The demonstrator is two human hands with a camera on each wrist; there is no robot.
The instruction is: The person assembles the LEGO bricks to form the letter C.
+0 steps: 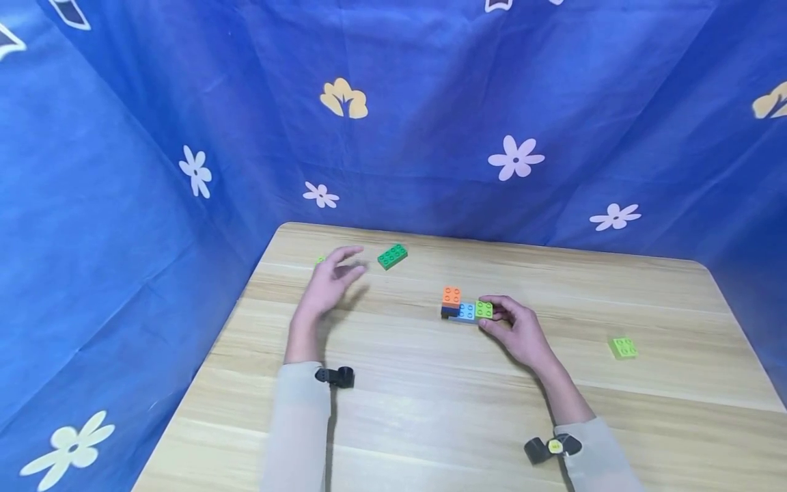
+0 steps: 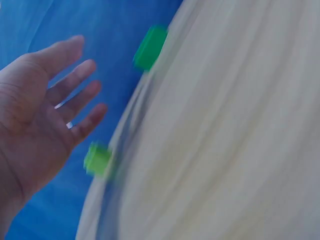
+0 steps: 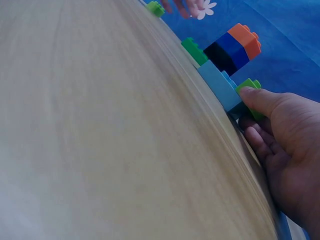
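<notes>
My right hand [image 1: 519, 335] pinches a lime green brick [image 1: 484, 309] between thumb and fingers. That brick stands at the right end of a light blue brick [image 3: 218, 85]. At the other end rises a stack with an orange brick [image 1: 451, 295] on top, a dark blue brick [image 3: 233, 48] under it and a black brick [image 3: 218, 57] lowest. Further left, my left hand [image 1: 324, 290] hovers over the table with fingers spread and nothing held. Nearest to it are a dark green brick [image 1: 393, 256] and a small lime brick [image 2: 97, 159], mostly hidden behind the hand in the head view.
Another lime brick [image 1: 624, 348] lies alone to the right of my right hand. The wooden table [image 1: 418, 410] ends at a blue cloth [image 1: 418, 137] with flower prints, hanging behind and along the sides. Both wrists wear small black cameras.
</notes>
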